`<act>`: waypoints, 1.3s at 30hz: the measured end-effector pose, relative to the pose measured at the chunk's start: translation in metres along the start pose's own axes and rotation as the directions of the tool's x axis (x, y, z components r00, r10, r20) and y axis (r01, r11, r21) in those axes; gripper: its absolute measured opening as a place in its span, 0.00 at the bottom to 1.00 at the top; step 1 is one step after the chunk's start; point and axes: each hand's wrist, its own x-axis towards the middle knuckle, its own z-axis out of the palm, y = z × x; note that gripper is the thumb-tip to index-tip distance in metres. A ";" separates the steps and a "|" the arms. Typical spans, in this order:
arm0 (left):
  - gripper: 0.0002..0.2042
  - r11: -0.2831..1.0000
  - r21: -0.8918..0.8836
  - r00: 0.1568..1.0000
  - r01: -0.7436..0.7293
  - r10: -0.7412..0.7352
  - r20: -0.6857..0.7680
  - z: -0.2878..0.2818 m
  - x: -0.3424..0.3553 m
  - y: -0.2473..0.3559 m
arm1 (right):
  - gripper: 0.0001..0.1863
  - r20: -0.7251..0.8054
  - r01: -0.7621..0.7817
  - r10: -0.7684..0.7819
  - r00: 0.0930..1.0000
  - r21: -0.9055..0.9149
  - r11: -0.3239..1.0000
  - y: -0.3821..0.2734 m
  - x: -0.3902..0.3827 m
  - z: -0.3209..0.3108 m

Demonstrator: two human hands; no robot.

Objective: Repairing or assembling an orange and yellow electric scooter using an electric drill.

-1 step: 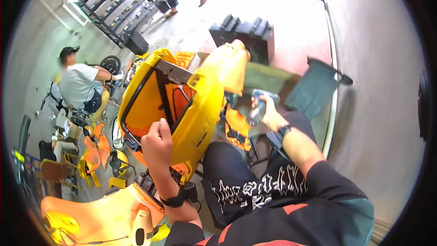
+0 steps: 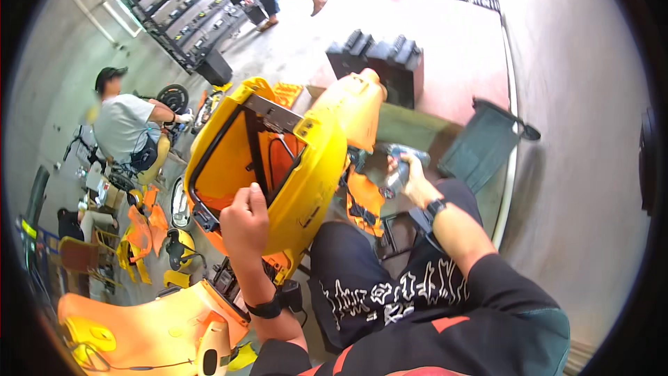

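Yellow body panel (image 2: pixel 313 160): this scooter shell stands tilted on edge against your knee, hollow side facing left, with a grey bracket (image 2: pixel 273 113) across its top opening.
Left hand (image 2: pixel 243 221): your fingers are curled tight over the panel's near rim, and that grip looks like the only thing steadying it.
Right hand (image 2: pixel 410 177): wrapped around a cordless driver (image 2: pixel 398 164) just right of the panel, tip toward its far side; the tip itself is hidden.
Tipping risk: if you push hard with the driver, the panel may pivot on its lower edge and twist out of your left hand.
Slip risk: a bit that skips off could gouge the plastic or hit the orange parts (image 2: pixel 363 202) below the panel.
Cable (image 2: pixel 278 157): loose inside the shell; it could snag.
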 end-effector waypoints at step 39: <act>0.19 0.999 -0.002 0.999 0.034 -0.034 -0.007 -0.003 -0.003 -0.003 | 0.15 0.165 -0.084 0.094 0.982 -0.063 0.994 -0.001 -0.009 -0.010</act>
